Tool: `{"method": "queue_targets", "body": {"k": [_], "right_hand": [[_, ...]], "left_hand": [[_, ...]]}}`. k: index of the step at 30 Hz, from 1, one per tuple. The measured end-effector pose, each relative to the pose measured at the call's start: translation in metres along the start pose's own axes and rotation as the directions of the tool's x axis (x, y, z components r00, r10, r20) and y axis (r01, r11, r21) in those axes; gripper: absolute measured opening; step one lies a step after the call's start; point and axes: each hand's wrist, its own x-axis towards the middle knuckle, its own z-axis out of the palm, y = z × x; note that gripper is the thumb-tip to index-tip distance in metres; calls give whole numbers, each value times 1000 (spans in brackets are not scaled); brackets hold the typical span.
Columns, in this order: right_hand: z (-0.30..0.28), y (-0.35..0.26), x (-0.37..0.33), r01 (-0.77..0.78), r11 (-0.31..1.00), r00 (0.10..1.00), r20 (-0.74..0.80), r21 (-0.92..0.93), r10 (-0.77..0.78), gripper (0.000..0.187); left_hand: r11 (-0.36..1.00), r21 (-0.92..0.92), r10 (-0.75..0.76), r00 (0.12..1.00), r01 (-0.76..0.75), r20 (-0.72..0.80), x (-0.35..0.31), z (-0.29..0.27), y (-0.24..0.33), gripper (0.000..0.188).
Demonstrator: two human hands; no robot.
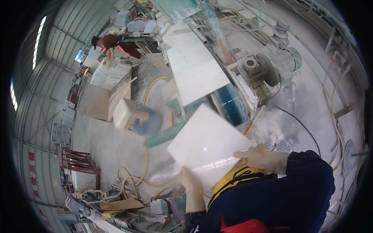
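A white, glossy stone tile (pixel 208 141) is held in front of my body, tilted, with light reflecting off its face. My left hand (pixel 191 185), in a cream glove, grips its lower left edge. At the right-hand corner my right hand (pixel 261 158), gloved alike, is closed on the same tile. The fingers under the tile are hidden. Just beyond the tile, a larger white slab with faint grey veins (pixel 196 64) lies on a conveyor, whose blue roller end (pixel 232 103) shows beside it. A yellow apron (pixel 237 178) covers my front.
A dusty motor with gearbox (pixel 272 64) sits right of the conveyor. A green beam (pixel 165 135) runs left of the tile. Yellow hose (pixel 145 163) loops over the floor, near stone offcuts (pixel 163 206). Farther off, another person (pixel 116 44) bends over stacked slabs (pixel 110 75).
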Motion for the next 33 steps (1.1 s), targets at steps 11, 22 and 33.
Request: {"method": "queue_targets", "body": {"k": [11,22,33], "right_hand": [[-24,-13,-4,318,739,925,-365,593,-105,46],[-63,32,68,428,873,884,-309,236,-350,45],[-32,-25,75,165,491,984,-179,855,-18,40]], "left_hand": [[946,322,-78,945,-29,317,68,109,1,37],[762,533,46,851,-368,523,43,51,-27,48],[845,459,67,905,-275,420,62,80,-8,53]]}}
